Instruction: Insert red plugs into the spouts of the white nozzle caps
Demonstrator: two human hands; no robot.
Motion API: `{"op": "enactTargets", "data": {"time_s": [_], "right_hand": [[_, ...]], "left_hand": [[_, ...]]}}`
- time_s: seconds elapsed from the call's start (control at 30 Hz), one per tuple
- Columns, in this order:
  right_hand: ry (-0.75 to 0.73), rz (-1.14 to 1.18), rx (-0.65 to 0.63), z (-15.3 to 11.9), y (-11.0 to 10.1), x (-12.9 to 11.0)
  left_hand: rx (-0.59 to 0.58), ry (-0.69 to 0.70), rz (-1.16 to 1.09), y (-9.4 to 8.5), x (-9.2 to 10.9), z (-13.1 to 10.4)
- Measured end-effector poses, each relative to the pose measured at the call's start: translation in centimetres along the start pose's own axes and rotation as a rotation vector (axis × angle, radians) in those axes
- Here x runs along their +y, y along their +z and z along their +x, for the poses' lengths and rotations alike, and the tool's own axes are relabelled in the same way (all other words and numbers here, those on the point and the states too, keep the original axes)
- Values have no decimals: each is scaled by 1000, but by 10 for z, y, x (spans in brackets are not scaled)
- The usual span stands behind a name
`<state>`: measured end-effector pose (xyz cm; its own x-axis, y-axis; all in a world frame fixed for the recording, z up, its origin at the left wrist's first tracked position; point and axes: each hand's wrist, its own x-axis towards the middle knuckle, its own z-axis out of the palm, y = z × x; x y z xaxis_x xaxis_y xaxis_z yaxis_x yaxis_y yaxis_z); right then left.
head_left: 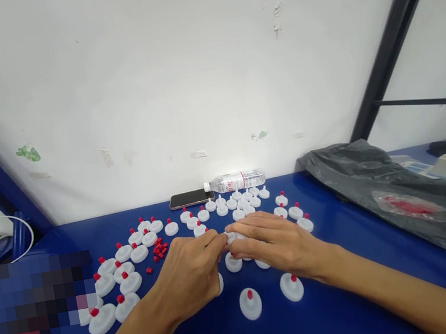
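Observation:
Both hands meet over the middle of a blue table, around a white nozzle cap (232, 237) that shows between their fingertips. My left hand (195, 268) is closed, its thumb and forefinger pinched at the cap's left side; whatever small thing is in the pinch is hidden. From the right, my right hand (276, 241) curls its fingers over the same cap. Below them stand white caps with red tips, one in front (251, 306) and another to its right (292, 288). A group of white caps without red tips (222, 209) stands beyond the hands. Loose red tips (160, 249) lie left of my left hand.
Several red-tipped caps (130, 283) spread across the left side, with a few more (295, 212) at the right. A phone (189, 198) and a clear bottle (236, 180) lie by the wall. A grey plastic bag (381, 192) covers the right side. A pixelated patch hides the lower left.

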<state>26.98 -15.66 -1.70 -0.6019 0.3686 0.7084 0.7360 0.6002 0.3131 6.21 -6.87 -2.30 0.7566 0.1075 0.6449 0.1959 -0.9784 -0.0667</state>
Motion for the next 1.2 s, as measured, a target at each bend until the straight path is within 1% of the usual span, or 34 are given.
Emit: {"op": "enactTargets", "data": {"time_s": [0.07,0.17,0.23,0.3,0.37,0.43,0.57,0.63,0.67,0.73,1.0,1.2], "right_hand": [[30,42,-9,1,1,0],[143,121,-22,3,1,3],[262,145,-25,3,0,9],[388,148,-35,1,-2,18],[510,142,-54,-4,-3,30],[616,129,-89,-11,-4,43],[769,45,-221,-22,-4,62],[801,16,-277,-25,-3,67],[806,11,-296,-27,-2,69],[804,14,-326,-29,0,72],[850,31,-454,-36,5,76],[906,33,-501,-36,1,77]], "left_hand": [[4,2,7,-1,-1,3],[19,-3,70,-4,-4,10],[41,-17,132,-8,-9,14],[57,-42,209,-15,-19,14],[34,-98,303,-23,-32,13],[-54,-200,385,-32,-47,10],[-356,-404,398,-43,-69,7],[-494,-494,376,-44,-74,5],[-543,-528,370,-44,-76,3],[-602,-565,366,-43,-79,0],[-705,-606,334,-41,-79,-6],[-766,-624,350,-35,-78,-6]]}}
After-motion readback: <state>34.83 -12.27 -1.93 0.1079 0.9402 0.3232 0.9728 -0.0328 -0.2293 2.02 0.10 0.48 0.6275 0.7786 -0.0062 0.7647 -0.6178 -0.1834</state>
